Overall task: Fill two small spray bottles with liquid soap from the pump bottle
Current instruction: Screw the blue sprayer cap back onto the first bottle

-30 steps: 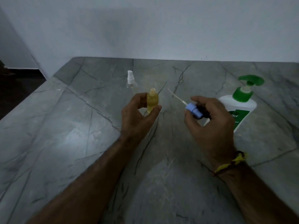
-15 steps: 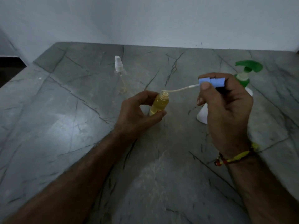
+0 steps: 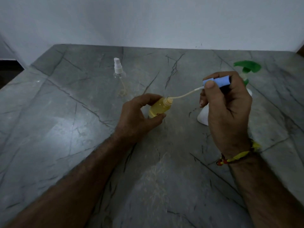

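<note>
My left hand grips a small spray bottle full of yellow soap, tilted with its open neck toward the right. My right hand pinches the blue spray cap; its thin white dip tube bends down and its tip sits at the bottle's neck. A second small clear spray bottle with a white sprayer on stands upright further back on the left. The white pump bottle with a green pump head stands behind my right hand, mostly hidden.
Everything rests on a grey marble counter with dark veins. A pale wall runs along its back edge, and the counter drops off at the far left. A yellow and red thread band circles my right wrist.
My right hand lifted the blue cap and swung its tube leftward until the tip met the bottle's neck. My left hand tilted the yellow bottle toward it.
</note>
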